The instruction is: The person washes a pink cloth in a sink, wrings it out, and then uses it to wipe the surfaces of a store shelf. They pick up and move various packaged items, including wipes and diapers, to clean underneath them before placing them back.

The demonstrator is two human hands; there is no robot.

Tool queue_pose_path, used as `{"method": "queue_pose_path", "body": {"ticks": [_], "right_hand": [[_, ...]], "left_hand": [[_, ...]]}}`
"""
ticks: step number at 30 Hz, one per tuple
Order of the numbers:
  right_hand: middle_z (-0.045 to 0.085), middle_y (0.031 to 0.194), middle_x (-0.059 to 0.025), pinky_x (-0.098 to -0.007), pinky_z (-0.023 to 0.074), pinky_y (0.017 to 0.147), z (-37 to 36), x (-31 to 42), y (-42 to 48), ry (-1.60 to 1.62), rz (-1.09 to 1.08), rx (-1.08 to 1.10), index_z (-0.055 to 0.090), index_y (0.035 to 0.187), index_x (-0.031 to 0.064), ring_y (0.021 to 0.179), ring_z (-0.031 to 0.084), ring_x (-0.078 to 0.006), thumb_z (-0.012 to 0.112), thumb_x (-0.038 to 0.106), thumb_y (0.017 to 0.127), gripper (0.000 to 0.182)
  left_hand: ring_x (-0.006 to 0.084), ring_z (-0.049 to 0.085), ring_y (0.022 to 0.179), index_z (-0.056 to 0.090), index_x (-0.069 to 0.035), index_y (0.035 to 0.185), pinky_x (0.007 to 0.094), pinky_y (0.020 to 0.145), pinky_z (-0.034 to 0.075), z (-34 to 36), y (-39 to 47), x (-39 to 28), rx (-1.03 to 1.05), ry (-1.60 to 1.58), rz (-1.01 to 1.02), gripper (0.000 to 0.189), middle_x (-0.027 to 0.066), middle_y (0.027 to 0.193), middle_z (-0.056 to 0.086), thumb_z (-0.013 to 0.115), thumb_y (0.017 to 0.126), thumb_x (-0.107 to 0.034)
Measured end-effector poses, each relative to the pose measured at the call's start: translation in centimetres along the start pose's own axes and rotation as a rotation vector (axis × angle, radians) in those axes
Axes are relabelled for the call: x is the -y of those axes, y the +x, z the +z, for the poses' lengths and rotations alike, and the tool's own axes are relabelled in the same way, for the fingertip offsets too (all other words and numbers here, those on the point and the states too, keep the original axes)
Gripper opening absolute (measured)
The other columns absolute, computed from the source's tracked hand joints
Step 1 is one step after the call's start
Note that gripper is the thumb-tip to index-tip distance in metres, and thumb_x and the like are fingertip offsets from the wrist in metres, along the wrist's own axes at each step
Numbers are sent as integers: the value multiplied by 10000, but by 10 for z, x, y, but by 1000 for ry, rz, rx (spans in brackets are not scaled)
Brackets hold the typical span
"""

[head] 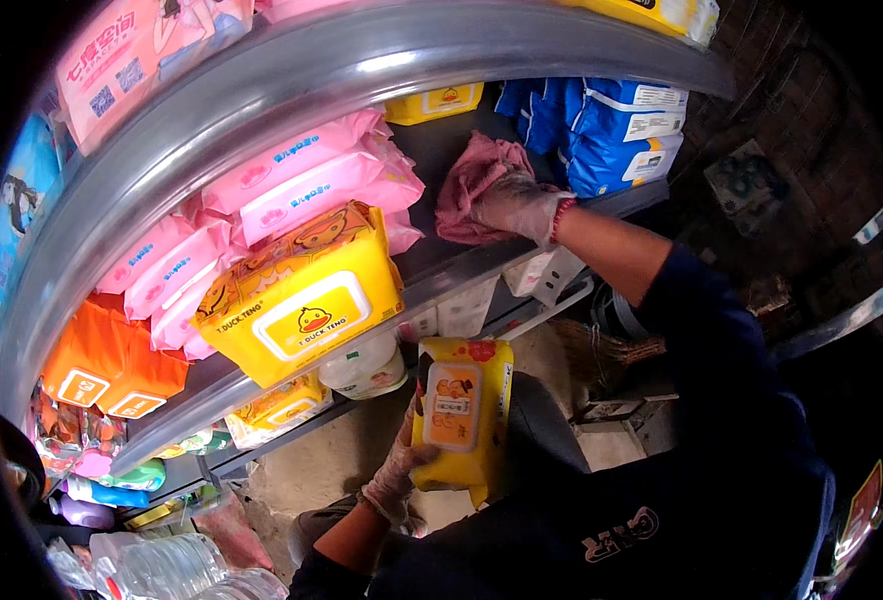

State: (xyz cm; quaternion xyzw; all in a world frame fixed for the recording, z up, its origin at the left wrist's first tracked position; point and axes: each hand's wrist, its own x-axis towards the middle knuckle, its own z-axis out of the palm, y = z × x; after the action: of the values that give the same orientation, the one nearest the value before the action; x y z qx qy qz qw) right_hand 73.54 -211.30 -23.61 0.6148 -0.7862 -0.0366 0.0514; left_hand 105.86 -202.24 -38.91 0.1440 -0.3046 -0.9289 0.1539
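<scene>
My right hand, in a thin clear glove, presses a pink cloth onto the dark shelf board. Low in front of my body, my gloved left hand holds a yellow pack of wet wipes by its side, lid facing up. Left of the cloth stand stacked pink packs of wipes. A large yellow duck-print pack of wipes stands in front of them at the shelf's edge. Right of the cloth are stacked blue packs, close to my right wrist.
A curved grey shelf edge arches above. Orange packs stand at the shelf's left end. Below are a lower shelf with a yellow-and-white pack, several bottles and clear water jugs. A straw broom lies under my right arm.
</scene>
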Motion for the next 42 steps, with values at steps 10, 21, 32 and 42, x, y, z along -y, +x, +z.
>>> {"method": "queue_pose_path", "body": {"ticks": [10, 21, 32, 42], "right_hand": [[477, 1311, -100, -365, 336, 1013, 11, -71, 88, 476, 205, -221, 530, 1222, 115, 1239, 419, -257, 423, 345, 895, 414], [489, 1286, -110, -380, 335, 1014, 3, -61, 203, 265, 389, -413, 518, 1227, 115, 1216, 432, -260, 443, 338, 898, 405], [500, 1260, -120, -394, 334, 1016, 8, -45, 202, 544, 382, -558, 507, 1232, 116, 1193, 446, -263, 462, 332, 900, 398], [485, 1263, -144, -397, 339, 1012, -10, -67, 121, 104, 58, -663, 449, 1280, 96, 1182, 450, -284, 494, 312, 893, 446]], "left_hand": [[246, 373, 1271, 156, -193, 1450, 404, 1051, 290, -2, 8, 2, -37, 93, -8, 979, 67, 1397, 358, 698, 638, -125], [227, 340, 1293, 120, -262, 1454, 403, 1063, 277, -8, 8, -1, 3, 8, 3, 991, 33, 1428, 307, 602, 633, 12], [243, 363, 1280, 131, -242, 1453, 407, 1057, 293, -12, 12, 2, -69, 27, -18, 1007, 54, 1414, 330, 631, 610, -10], [233, 377, 1265, 146, -203, 1452, 392, 1043, 307, -8, 8, 5, -64, 80, 40, 996, 60, 1386, 366, 675, 618, -72]]}}
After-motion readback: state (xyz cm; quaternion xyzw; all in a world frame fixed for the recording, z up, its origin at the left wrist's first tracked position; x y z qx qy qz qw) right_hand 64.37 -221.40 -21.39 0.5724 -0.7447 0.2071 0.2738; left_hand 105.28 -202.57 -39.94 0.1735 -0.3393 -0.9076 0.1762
